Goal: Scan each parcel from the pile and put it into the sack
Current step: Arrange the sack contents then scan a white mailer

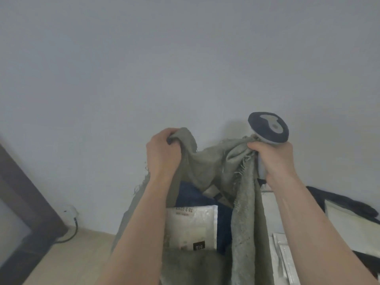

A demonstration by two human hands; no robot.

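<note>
A grey-green woven sack point(213, 165) with frayed edges hangs lifted in front of the wall, its mouth held apart. My left hand point(162, 155) grips the sack's left rim. My right hand point(271, 159) grips the right rim together with the handle of a handheld scanner point(268, 128), whose dark blue head points up. Inside the sack lie a white plastic parcel point(193, 229) with a printed label and a dark blue parcel point(191, 194) behind it.
More parcels lie at the right: a silver-white one point(285, 258), a white one point(347, 225) and a black one point(337, 200). A dark wooden frame point(26, 202) stands at the left. A black cable point(72, 231) runs along the pale floor point(78, 258) by the wall.
</note>
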